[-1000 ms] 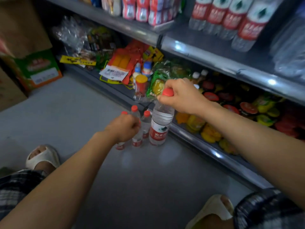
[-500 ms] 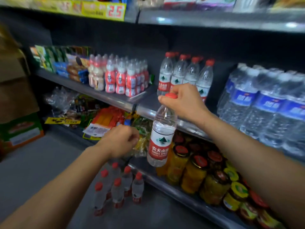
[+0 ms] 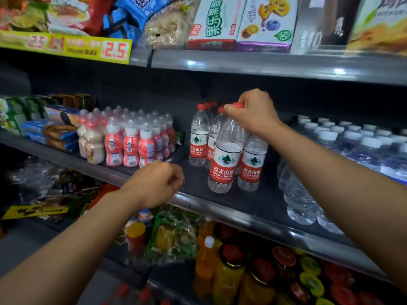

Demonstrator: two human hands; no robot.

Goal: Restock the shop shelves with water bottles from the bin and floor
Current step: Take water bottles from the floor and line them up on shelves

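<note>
**At the middle shelf, a bottle held by its cap**

Right of centre in the frame, the right hand's fingers [image 3: 233, 113] pinch the red cap of a water bottle [image 3: 225, 159], curled down over its top. The right hand [image 3: 253, 113] hangs above the bottle, its arm running off to the lower right. The bottle is upright, its base on or just above the dark shelf [image 3: 253, 208]; which of the two cannot be told. It stands at the front of a small group of like bottles [image 3: 199, 139] with red labels, touching or just beside the one to its right.

Lower, at centre left, the left hand [image 3: 154, 183] is loosely curled, fingers bent inward and holding nothing, in front of the shelf edge.

Left of the group stands a cluster of small red-and-white drinks [image 3: 130, 142]. At the right edge of the frame are white-capped bottles [image 3: 352, 146] in rows. Below the shelf, at lower right, sit jars [image 3: 284, 267] with red and yellow lids. A yellow price tag [image 3: 114, 50] reading 2.5 hangs at upper left.
</note>
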